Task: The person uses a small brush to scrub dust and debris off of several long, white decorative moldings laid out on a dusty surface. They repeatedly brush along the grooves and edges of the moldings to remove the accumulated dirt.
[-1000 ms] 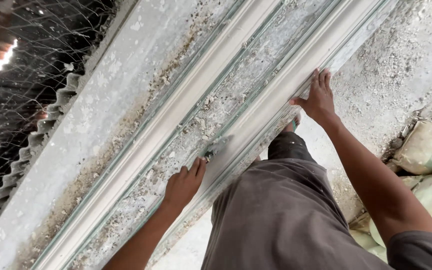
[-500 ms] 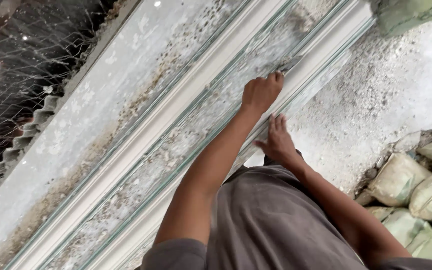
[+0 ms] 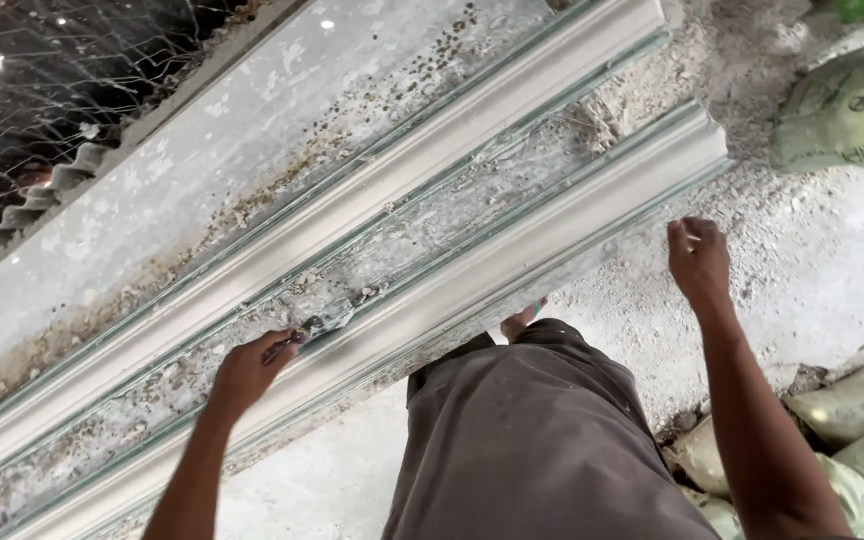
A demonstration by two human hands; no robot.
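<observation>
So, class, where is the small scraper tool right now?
In the left hand, lower left, the scraper lies between the two white mouldings.

My left hand (image 3: 247, 370) and right hand (image 3: 699, 258) are both bare, no gloves, rings or watch, and my forearms are bare too, with no sleeve showing on either as far as the frame's lower edge. At six o'clock my trousers (image 3: 542, 450) fill the middle of the view: plain grey-brown cloth, loose and creased, dusted with small pale specks and smears. The cloth folds over my raised knee at about twelve o'clock from the trouser mass. Just above that fold the toes of my bare foot (image 3: 520, 322) peek out, unshod; no sandal strap can be made out there.
</observation>
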